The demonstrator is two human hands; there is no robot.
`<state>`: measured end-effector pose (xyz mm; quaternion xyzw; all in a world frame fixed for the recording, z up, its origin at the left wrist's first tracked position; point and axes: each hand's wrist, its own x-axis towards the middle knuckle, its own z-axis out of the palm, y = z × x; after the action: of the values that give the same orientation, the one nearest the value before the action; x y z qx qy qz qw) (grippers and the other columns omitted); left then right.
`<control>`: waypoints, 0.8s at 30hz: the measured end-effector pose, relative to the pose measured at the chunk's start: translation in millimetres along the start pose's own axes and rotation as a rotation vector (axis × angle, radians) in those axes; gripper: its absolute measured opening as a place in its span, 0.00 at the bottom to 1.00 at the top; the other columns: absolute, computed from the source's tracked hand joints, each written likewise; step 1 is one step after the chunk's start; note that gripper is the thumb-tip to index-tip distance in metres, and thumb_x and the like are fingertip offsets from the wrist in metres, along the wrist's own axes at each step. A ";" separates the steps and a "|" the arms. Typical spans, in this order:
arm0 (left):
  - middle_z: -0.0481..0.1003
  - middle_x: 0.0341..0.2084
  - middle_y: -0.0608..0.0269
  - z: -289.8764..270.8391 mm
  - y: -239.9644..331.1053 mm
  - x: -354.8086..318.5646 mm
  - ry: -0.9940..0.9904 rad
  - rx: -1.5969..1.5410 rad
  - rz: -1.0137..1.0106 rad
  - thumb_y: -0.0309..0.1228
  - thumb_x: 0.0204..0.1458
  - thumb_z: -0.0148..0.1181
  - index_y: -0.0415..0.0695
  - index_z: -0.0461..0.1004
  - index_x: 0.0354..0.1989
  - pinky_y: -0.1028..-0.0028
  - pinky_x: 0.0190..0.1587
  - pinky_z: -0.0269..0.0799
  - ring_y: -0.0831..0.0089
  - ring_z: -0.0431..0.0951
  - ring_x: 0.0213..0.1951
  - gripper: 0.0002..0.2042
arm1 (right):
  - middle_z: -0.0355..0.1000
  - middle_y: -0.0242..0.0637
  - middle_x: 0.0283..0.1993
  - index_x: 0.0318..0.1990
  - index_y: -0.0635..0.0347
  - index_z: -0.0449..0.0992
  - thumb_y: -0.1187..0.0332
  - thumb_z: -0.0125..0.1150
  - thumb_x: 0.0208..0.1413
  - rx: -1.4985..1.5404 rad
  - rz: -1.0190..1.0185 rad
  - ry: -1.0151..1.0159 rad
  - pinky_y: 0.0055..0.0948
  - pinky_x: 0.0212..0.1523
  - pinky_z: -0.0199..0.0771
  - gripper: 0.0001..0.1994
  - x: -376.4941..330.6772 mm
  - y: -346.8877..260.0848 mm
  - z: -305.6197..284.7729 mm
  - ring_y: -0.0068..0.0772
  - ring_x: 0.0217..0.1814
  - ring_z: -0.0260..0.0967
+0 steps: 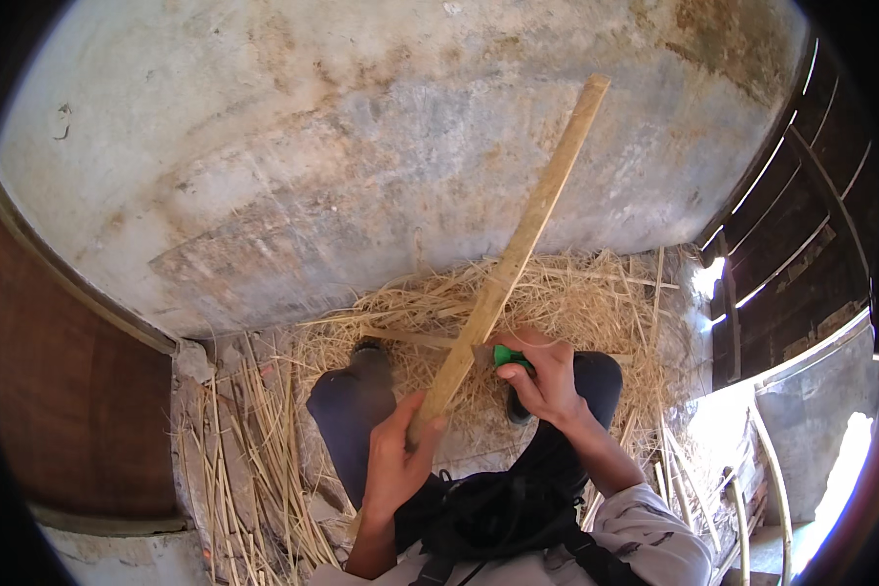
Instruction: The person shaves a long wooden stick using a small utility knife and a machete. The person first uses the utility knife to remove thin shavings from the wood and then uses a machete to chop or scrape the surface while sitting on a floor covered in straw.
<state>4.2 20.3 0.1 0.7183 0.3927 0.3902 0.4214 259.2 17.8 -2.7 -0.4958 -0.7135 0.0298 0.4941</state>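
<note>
A long, flat bamboo strip (pixel 521 249) slants up and away to the right in front of me. My left hand (pixel 397 457) is closed round its near end, above my left thigh. In my right hand (pixel 549 379) is a green-handled knife (pixel 511 357), held with the fingers wrapped about the handle. Its short blade barely shows and meets the strip's right edge, a little beyond my left hand. Both hands are between my bent knees.
Pale shavings (pixel 586 293) heap around my feet, against a stained plaster wall (pixel 361 176). Several thin bamboo sticks (pixel 249 459) lie on the floor at left, near a brown wooden panel (pixel 68 391). Dark slatted boards (pixel 791 225) stand at right. A black bag (pixel 498 518) rests at my waist.
</note>
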 end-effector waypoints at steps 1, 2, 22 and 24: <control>0.80 0.29 0.52 0.3 -1.8 -0.4 0.007 -0.021 0.026 0.26 0.63 0.66 0.33 0.76 0.57 0.71 0.33 0.73 0.72 0.76 0.28 0.16 | 0.76 0.38 0.31 0.53 0.59 0.82 0.54 0.72 0.60 -0.027 0.005 0.010 0.35 0.29 0.74 0.21 0.5 -0.9 -1.9 0.38 0.28 0.76; 0.79 0.29 0.56 0.2 -0.6 -1.1 -0.002 -0.041 0.008 0.26 0.63 0.66 0.33 0.76 0.58 0.73 0.33 0.71 0.76 0.74 0.29 0.17 | 0.76 0.37 0.30 0.51 0.58 0.83 0.53 0.73 0.59 -0.055 0.010 0.019 0.36 0.28 0.73 0.20 1.7 -3.9 -4.9 0.39 0.27 0.76; 0.76 0.27 0.69 3.8 8.9 -27.1 -0.068 -0.073 -0.195 0.26 0.65 0.64 0.31 0.77 0.59 0.81 0.29 0.61 0.87 0.66 0.29 0.16 | 0.78 0.34 0.28 0.45 0.55 0.86 0.55 0.75 0.57 -0.355 -0.082 0.169 0.32 0.22 0.70 0.16 22.1 10.6 -28.2 0.33 0.21 0.73; 0.76 0.27 0.70 4.7 -0.3 -32.8 -0.089 -0.109 -0.239 0.26 0.65 0.64 0.31 0.78 0.58 0.82 0.30 0.60 0.87 0.66 0.29 0.16 | 0.77 0.33 0.26 0.46 0.56 0.86 0.56 0.72 0.61 -0.374 -0.026 0.302 0.32 0.21 0.68 0.15 23.1 28.9 -25.7 0.29 0.20 0.70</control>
<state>-4.4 -10.3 -9.4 0.6592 0.4345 0.3258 0.5200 297.2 38.0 10.6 -0.5681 -0.6312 -0.1836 0.4951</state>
